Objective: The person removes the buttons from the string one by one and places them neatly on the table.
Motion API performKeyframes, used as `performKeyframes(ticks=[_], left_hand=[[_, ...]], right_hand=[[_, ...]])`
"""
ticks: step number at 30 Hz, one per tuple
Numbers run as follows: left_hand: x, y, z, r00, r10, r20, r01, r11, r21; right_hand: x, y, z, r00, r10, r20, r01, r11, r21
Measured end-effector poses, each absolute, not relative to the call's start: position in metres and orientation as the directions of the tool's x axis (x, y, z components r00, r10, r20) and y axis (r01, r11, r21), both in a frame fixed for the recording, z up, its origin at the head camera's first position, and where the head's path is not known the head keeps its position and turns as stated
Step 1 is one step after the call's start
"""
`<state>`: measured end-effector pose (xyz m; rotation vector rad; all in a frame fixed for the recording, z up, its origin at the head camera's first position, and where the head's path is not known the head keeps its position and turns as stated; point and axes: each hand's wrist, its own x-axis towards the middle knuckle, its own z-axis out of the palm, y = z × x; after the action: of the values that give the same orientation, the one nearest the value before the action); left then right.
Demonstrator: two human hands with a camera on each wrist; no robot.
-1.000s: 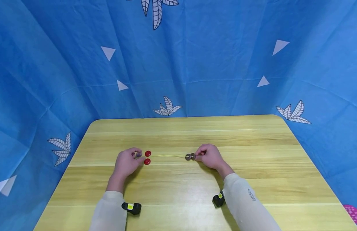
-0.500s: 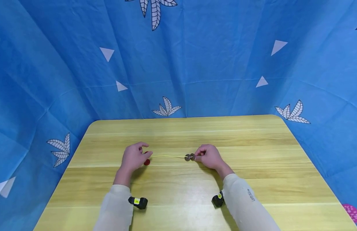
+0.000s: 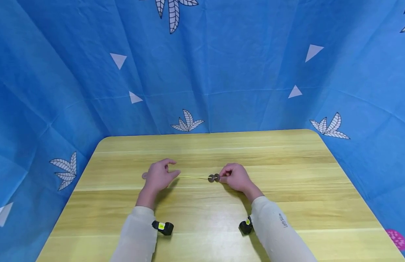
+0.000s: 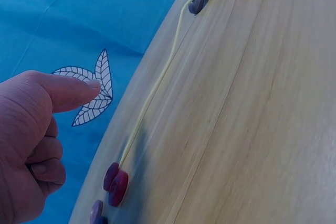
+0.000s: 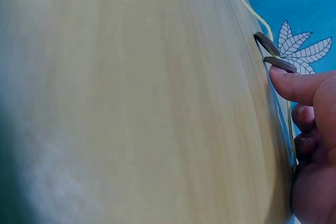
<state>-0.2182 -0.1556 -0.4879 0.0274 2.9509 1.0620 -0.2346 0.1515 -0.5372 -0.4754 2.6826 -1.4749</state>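
A yellow cord runs across the table between my hands. Two dark brown buttons are threaded near its right end. My right hand pinches the outer brown button, its thumb against the face; the index fingertip is hidden. Past that button the cord continues down beside the curled fingers. My left hand holds nothing, thumb and index finger spread apart above the cord's left part. Two red buttons lie at the cord's left end in the left wrist view; in the head view the left hand hides them.
A purplish button lies left of my left hand; the left wrist view shows a dark one partly cut off beside it. The wooden table ends at a blue patterned curtain. Each wrist carries a black camera.
My left hand has moved right from beside the purplish button, passing over the red buttons and covering them. My right hand has stayed at the brown buttons.
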Motion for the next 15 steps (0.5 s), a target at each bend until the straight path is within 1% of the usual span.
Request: performKeyframes(ticks=[3,9,15], left_hand=[[-0.22,-0.153,-0.49,-1.0,0.023,0.002,0.018,0.764,0.645],[-0.222,-0.145,-0.492,-0.997,0.078,0.015,0.067,0.724,0.686],[-0.224,-0.134,-0.495,-0.995,0.092,0.024,0.086,0.756,0.649]], right_hand=[[-0.235,0.151,-0.537,-0.952,-0.285,0.109,-0.247,0.51,-0.824],[-0.235,0.15,-0.536,-0.953,-0.283,0.109,-0.247,0.515,-0.821],[-0.235,0.151,-0.536,-0.956,-0.276,0.103,-0.237,0.513,-0.825]])
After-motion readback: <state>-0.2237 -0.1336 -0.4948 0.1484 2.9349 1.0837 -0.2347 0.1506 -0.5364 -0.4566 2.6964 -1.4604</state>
